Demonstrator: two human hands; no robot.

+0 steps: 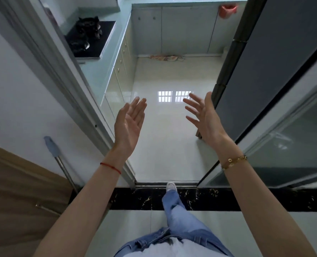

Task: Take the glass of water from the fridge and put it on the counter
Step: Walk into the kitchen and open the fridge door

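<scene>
Both hands are bare and spread, each grip holding nothing; the right hand [203,115] is raised beside the dark fridge [276,58], nearer it than the left hand [129,121]; the glass is not in view, presumably behind that closed door.

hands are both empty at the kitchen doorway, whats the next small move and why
Probably step forward over the dark threshold into the kitchen. The left hand and right hand are open and hold nothing, no glass is in view, and the dark tall appliance on the right, likely the fridge, lies ahead.
</scene>
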